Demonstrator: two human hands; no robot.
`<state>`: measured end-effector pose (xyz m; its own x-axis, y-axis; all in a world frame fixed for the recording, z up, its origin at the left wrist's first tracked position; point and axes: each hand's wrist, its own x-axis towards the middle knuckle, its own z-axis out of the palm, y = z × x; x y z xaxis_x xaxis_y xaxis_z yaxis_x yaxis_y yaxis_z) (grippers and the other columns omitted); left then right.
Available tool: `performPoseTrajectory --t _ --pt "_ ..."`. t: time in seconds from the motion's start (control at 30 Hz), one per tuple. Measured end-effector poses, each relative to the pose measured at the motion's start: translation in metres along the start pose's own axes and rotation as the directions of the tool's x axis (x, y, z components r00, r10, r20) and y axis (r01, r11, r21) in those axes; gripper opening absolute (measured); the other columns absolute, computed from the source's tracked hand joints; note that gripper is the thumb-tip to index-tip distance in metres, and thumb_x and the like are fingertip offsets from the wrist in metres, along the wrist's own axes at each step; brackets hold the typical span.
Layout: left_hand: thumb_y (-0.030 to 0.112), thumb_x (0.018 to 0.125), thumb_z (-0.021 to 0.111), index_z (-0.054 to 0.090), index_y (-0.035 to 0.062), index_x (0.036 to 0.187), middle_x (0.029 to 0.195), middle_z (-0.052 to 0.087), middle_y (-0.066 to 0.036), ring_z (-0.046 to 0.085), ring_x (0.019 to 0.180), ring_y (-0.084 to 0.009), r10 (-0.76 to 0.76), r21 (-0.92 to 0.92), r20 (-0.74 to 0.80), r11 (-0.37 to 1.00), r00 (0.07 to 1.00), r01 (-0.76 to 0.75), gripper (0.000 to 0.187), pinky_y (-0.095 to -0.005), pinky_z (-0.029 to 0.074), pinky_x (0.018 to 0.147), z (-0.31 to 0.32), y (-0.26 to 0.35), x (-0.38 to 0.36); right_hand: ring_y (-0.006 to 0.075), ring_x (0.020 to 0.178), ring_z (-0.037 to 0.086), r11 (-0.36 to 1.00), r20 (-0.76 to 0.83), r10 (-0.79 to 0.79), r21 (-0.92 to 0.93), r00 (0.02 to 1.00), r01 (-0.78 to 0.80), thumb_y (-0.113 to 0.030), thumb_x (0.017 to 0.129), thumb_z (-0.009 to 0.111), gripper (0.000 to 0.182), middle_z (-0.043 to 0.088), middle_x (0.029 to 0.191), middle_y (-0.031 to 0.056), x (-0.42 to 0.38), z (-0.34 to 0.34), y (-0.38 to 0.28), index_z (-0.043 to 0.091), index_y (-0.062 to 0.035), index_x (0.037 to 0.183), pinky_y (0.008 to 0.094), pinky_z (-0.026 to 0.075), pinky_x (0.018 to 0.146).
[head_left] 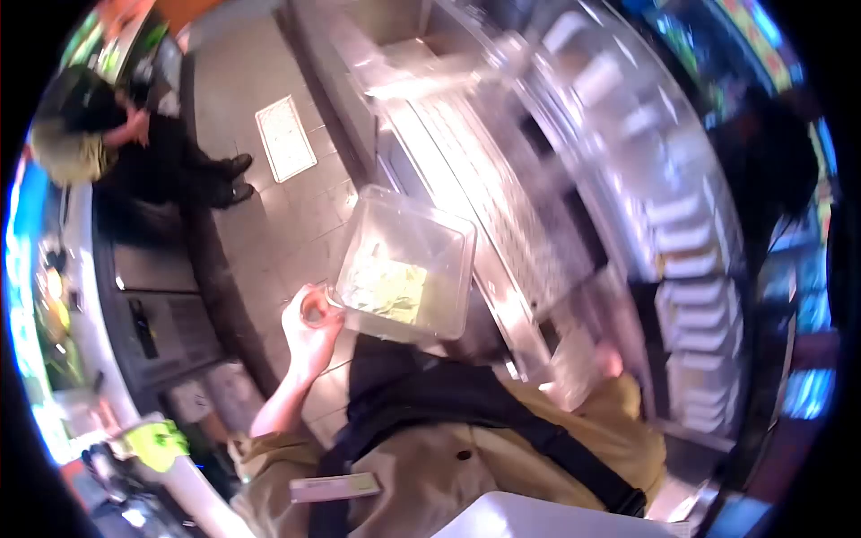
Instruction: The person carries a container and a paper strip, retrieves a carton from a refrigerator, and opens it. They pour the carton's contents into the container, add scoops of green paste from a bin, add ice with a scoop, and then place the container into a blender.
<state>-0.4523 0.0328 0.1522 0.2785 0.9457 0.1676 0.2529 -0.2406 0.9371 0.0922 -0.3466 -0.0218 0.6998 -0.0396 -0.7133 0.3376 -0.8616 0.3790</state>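
My left hand (314, 327) grips the near left corner of a clear plastic food container (448, 269), thumb and fingers closed on its rim. The container is tilted, so I look down into it. Pale yellow-green shreds (395, 291), perhaps lettuce or cabbage, lie on its bottom. My right hand (610, 360) is off to the right near my sleeve, smeared by motion. A blurred, pale translucent shape (574, 368) is beside it; I cannot make out whether the hand holds it.
A steel counter with a perforated surface (489, 193) runs along my right. Beyond it stand several white trays (691, 305). Another person (134, 152) in dark clothes stands at the far left. A white-edged floor plate (286, 139) lies in the tiled aisle.
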Motion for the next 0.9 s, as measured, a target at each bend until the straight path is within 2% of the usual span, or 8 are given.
performPoseTrajectory --t 0.1,0.13,0.3,0.57,0.6,0.67,0.77,0.9 --pt "-0.001 0.06 0.056 0.042 0.0045 0.062 0.057 0.047 -0.005 0.051 0.053 -0.0167 0.104 -0.003 -0.07 0.995 0.992 -0.105 0.016 -0.0284 0.042 0.051 -0.052 -0.022 0.052 0.0227 0.059 0.06 0.981 0.384 0.192 -0.077 0.903 -0.176 -0.016 0.077 0.05 0.02 0.061 0.079 0.012 -0.092 -0.033 -0.087 0.059 -0.0012 0.085 0.0373 0.051 0.056" --pt "-0.003 0.051 0.056 0.047 0.003 0.064 0.057 0.044 -0.006 0.046 0.053 -0.0178 0.101 0.074 -0.107 0.993 0.989 -0.093 0.017 -0.0273 0.039 0.054 -0.062 -0.037 0.073 0.021 0.052 0.058 0.938 0.249 -0.015 0.339 0.968 -0.072 -0.008 0.076 0.048 0.015 0.06 0.073 0.0111 -0.144 -0.071 -0.131 0.059 0.0016 0.082 0.0344 0.051 0.047" --pt "-0.004 0.05 0.058 0.042 0.0043 0.06 0.057 0.043 -0.007 0.046 0.052 -0.0233 0.204 0.181 -0.132 0.967 0.97 -0.179 0.021 -0.0302 0.039 0.048 -0.1 -0.078 0.202 0.0189 0.06 0.059 0.447 -0.294 -0.653 0.594 0.698 0.669 -0.006 0.079 0.045 0.018 0.058 0.07 0.0122 -0.259 -0.203 -0.386 0.055 0.0038 0.09 0.0307 0.05 0.045" --pt "-0.002 0.056 0.055 0.044 0.003 0.062 0.057 0.044 -0.001 0.044 0.056 -0.0097 -0.191 -0.052 -0.149 0.981 0.97 0.185 0.013 -0.0223 0.038 0.057 -0.146 -0.143 0.423 0.0106 0.055 0.051 0.269 -0.285 -0.917 0.073 0.279 0.96 -0.026 0.084 0.047 0.028 0.053 0.059 0.0029 -0.257 -0.398 -0.716 0.057 0.0001 0.077 0.0254 0.043 0.053" --pt "-0.002 0.057 0.055 0.045 0.0029 0.062 0.057 0.044 -0.001 0.044 0.056 -0.0095 -0.231 -0.014 -0.17 0.973 0.958 0.232 0.013 -0.0224 0.038 0.057 -0.157 -0.142 0.444 0.01 0.055 0.049 0.042 -0.288 -0.957 0.006 0.042 0.999 -0.027 0.084 0.047 0.029 0.052 0.058 0.0022 -0.235 -0.423 -0.764 0.057 -0.0006 0.077 0.0244 0.041 0.053" --pt "-0.002 0.058 0.054 0.045 0.0027 0.064 0.057 0.044 0.0 0.043 0.056 -0.009 -0.243 0.001 -0.246 0.968 0.938 0.251 0.012 -0.0224 0.038 0.056 -0.174 -0.145 0.5 0.0115 0.067 0.053 0.208 -0.174 -0.937 0.418 0.303 0.884 -0.031 0.085 0.048 0.03 0.056 0.077 0.0036 -0.265 -0.472 -0.866 0.055 -0.0031 0.093 0.0254 0.046 0.061" --pt "-0.004 0.058 0.054 0.046 0.0023 0.064 0.057 0.044 0.0 0.042 0.054 -0.0081 -0.176 -0.04 -0.34 0.984 0.924 0.173 0.012 -0.0207 0.037 0.055 -0.203 -0.171 0.576 0.0171 0.076 0.056 0.124 -0.111 -0.955 0.693 0.274 0.71 -0.045 0.078 0.055 0.063 0.053 0.094 0.0078 -0.28 -0.552 -1.033 0.033 -0.0089 0.125 0.0293 0.048 0.062" --pt "-0.006 0.056 0.053 0.045 0.0015 0.064 0.056 0.043 0.0 0.041 0.052 -0.0076 -0.145 -0.016 -0.363 0.989 0.921 0.149 0.013 -0.0194 0.036 0.054 -0.243 -0.209 0.695 0.0285 0.091 0.056 0.088 -0.797 -0.603 -0.056 0.009 0.995 -0.035 0.073 0.055 0.051 0.056 0.096 0.0205 -0.25 -0.642 -1.281 0.046 0.0012 0.108 0.0354 0.046 0.075"
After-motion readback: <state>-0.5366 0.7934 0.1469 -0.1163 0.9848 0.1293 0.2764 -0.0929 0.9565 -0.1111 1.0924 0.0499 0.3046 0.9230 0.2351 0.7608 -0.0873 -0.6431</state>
